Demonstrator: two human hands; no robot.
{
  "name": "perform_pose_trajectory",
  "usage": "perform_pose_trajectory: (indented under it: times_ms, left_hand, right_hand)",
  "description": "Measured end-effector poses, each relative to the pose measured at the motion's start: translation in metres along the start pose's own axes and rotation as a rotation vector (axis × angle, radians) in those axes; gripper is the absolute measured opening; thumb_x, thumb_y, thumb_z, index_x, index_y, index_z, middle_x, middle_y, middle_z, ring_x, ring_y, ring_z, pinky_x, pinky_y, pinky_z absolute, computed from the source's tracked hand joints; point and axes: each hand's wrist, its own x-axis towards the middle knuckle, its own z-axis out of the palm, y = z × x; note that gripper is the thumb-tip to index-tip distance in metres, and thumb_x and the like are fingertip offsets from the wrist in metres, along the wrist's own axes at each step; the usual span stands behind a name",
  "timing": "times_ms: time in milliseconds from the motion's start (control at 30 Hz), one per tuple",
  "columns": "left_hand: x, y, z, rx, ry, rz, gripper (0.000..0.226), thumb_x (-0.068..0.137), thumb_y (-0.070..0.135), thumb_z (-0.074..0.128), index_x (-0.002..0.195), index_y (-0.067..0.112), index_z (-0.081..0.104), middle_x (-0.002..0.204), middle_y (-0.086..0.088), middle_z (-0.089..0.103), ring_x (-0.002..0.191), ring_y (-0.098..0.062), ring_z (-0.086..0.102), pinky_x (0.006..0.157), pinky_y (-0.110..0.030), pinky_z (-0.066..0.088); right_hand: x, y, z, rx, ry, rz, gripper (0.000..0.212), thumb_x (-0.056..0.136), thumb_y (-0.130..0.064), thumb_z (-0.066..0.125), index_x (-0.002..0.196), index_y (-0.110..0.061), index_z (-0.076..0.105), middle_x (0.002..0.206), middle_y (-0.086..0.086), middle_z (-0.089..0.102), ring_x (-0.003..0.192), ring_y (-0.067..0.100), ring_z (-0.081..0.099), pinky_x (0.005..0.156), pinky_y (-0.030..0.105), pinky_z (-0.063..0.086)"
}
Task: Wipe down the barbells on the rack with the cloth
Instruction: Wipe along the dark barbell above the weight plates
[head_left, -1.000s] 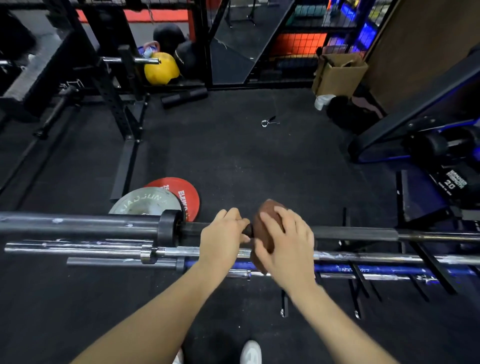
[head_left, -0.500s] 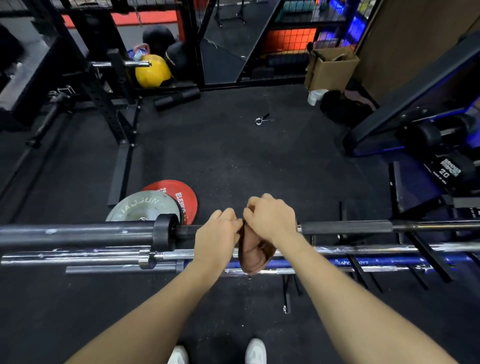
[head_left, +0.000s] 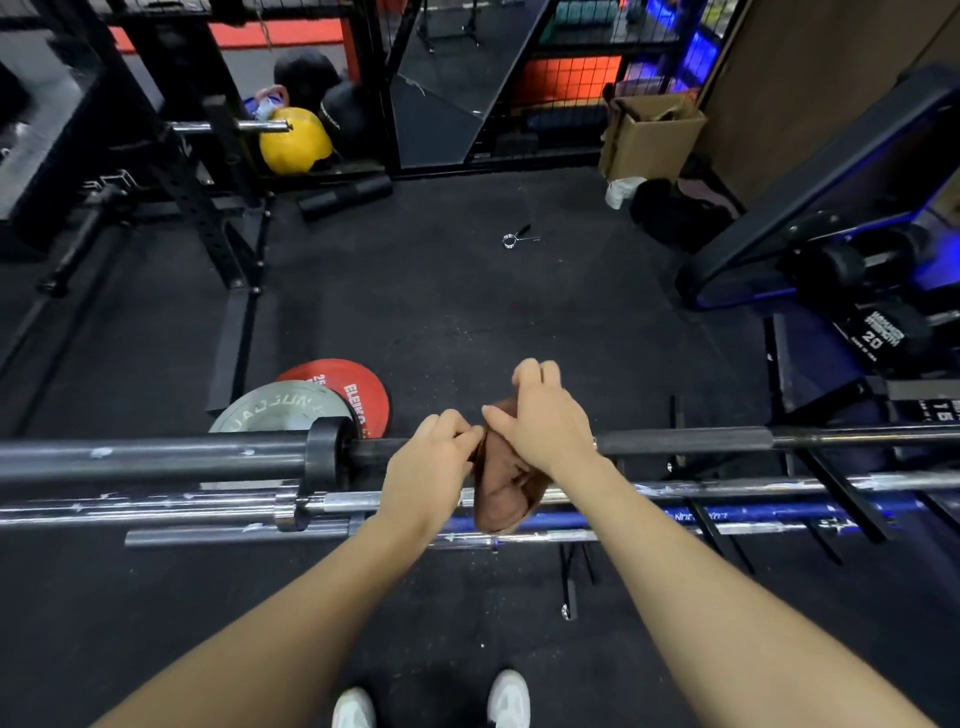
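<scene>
The brown cloth (head_left: 506, 488) hung draped over the top black steel barbell (head_left: 156, 460), pinched by both the left hand (head_left: 428, 475) and right hand (head_left: 545, 428); wrapping it snugly round the shaft before sliding would likely wipe best.

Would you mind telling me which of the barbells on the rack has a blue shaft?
The blue barbell, third from the top, just below the chrome bar. The thick top bar is dark grey, and the lowest is silver.

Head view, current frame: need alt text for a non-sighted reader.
Both hands, left hand and right hand, hold a brown cloth draped over the top black barbell of a rack. More barbells lie below; a red plate and a grey plate lie on the floor behind.
</scene>
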Motion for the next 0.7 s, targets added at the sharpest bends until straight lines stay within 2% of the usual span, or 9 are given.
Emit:
perform_pose_trajectory:
  times_ms: [67, 133, 167, 233, 333, 433, 567, 633, 700]
  left_hand:
    - [-0.006, -0.010, -0.010, 0.008, -0.042, 0.055, 0.041, 0.081, 0.016, 0.071, 0.121, 0.016, 0.062, 0.108, 0.001, 0.056, 0.099, -0.021, 0.054, 0.072, -0.037, 0.052]
    - [-0.011, -0.028, -0.015, 0.041, -0.038, 0.039, 0.049, 0.062, 0.017, 0.086, 0.108, 0.010, 0.070, 0.095, -0.003, 0.062, 0.083, -0.025, 0.062, 0.062, -0.034, 0.055]
    - [-0.013, -0.036, -0.018, 0.057, -0.030, 0.009, 0.051, 0.058, 0.018, 0.088, 0.105, 0.008, 0.071, 0.092, -0.004, 0.063, 0.080, -0.026, 0.063, 0.061, -0.034, 0.054]
    - [-0.017, -0.046, -0.024, 0.083, -0.027, -0.043, 0.047, 0.071, 0.022, 0.080, 0.114, 0.009, 0.067, 0.100, -0.006, 0.062, 0.091, -0.026, 0.060, 0.069, -0.035, 0.050]
    - [-0.017, -0.050, -0.025, 0.046, -0.012, -0.070, 0.038, 0.090, 0.026, 0.061, 0.126, 0.015, 0.060, 0.113, -0.005, 0.057, 0.108, -0.023, 0.051, 0.076, -0.034, 0.045]
    - [-0.014, -0.049, -0.028, 0.087, -0.053, -0.075, 0.038, 0.094, 0.034, 0.053, 0.130, 0.024, 0.055, 0.116, 0.002, 0.052, 0.113, -0.016, 0.045, 0.080, -0.031, 0.043]
    - [-0.013, -0.054, -0.029, 0.090, -0.082, -0.084, 0.039, 0.093, 0.037, 0.053, 0.131, 0.028, 0.053, 0.117, 0.007, 0.051, 0.113, -0.011, 0.043, 0.079, -0.028, 0.044]
    - [-0.012, -0.055, -0.025, 0.102, -0.061, -0.068, 0.039, 0.093, 0.036, 0.053, 0.131, 0.027, 0.054, 0.117, 0.006, 0.052, 0.112, -0.012, 0.044, 0.076, -0.028, 0.043]
    - [-0.011, -0.054, -0.024, 0.121, -0.039, -0.066, 0.037, 0.091, 0.034, 0.058, 0.128, 0.025, 0.058, 0.113, 0.004, 0.054, 0.108, -0.014, 0.047, 0.069, -0.028, 0.041]
  right_hand:
    - [-0.011, 0.000, 0.008, -0.145, 0.256, -0.025, 0.046, 0.086, -0.053, 0.054, 0.102, -0.011, 0.060, 0.111, 0.011, 0.050, 0.097, 0.034, 0.054, 0.085, 0.042, 0.043]
    - [-0.037, 0.001, 0.021, -0.191, 0.421, -0.039, 0.054, 0.083, -0.060, 0.044, 0.102, -0.015, 0.067, 0.115, 0.013, 0.056, 0.107, 0.032, 0.055, 0.100, 0.046, 0.038]
    - [-0.050, 0.001, 0.029, -0.186, 0.420, -0.043, 0.062, 0.081, -0.064, 0.041, 0.113, -0.016, 0.064, 0.123, 0.015, 0.055, 0.115, 0.032, 0.052, 0.106, 0.048, 0.034]
    - [-0.058, 0.004, 0.041, -0.181, 0.366, -0.033, 0.075, 0.078, -0.070, 0.039, 0.128, -0.017, 0.056, 0.134, 0.018, 0.049, 0.124, 0.033, 0.047, 0.109, 0.049, 0.031]
    - [-0.036, -0.004, 0.034, -0.187, 0.306, 0.018, 0.065, 0.078, -0.071, 0.039, 0.118, -0.023, 0.061, 0.121, 0.015, 0.057, 0.108, 0.036, 0.055, 0.097, 0.047, 0.041]
    - [-0.024, -0.013, 0.027, -0.186, 0.189, 0.038, 0.043, 0.085, -0.058, 0.048, 0.113, -0.028, 0.059, 0.113, 0.008, 0.055, 0.099, 0.033, 0.052, 0.087, 0.042, 0.037]
    - [-0.063, -0.008, 0.054, -0.068, 0.531, -0.117, 0.033, 0.082, -0.033, 0.061, 0.113, -0.026, 0.055, 0.119, 0.014, 0.050, 0.096, 0.034, 0.047, 0.082, 0.044, 0.041]
    - [-0.073, -0.010, 0.067, -0.118, 0.576, -0.160, 0.035, 0.083, -0.029, 0.064, 0.116, -0.026, 0.052, 0.121, 0.018, 0.049, 0.099, 0.035, 0.045, 0.080, 0.044, 0.042]
    - [-0.062, -0.015, 0.064, -0.173, 0.565, -0.127, 0.030, 0.086, -0.038, 0.056, 0.114, -0.027, 0.054, 0.118, 0.017, 0.051, 0.097, 0.035, 0.045, 0.078, 0.044, 0.042]
